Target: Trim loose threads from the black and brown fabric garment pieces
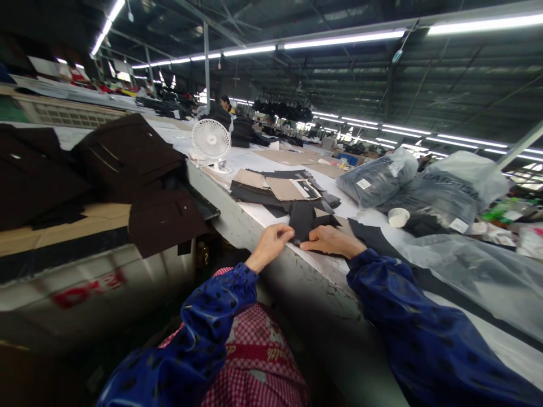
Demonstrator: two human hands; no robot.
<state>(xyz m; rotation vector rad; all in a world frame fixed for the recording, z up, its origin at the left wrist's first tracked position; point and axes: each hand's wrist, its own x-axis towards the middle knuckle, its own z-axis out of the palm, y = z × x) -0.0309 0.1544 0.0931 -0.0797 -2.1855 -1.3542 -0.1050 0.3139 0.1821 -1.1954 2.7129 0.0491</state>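
Note:
My left hand pinches the lower left edge of a black fabric piece at the near edge of a white work table. My right hand comes in from the right, its fingertips gripping the same piece low down. Behind the hands lies a pile of black fabric cut-outs with tan paper patterns on it. Another dark fabric strip runs off to the right of my right hand.
Dark brown garment panels are heaped on a neighbouring table at the left. A white desk fan stands on the work table. Grey plastic bags and a white cup-like roll lie to the right. A co-worker stands far back.

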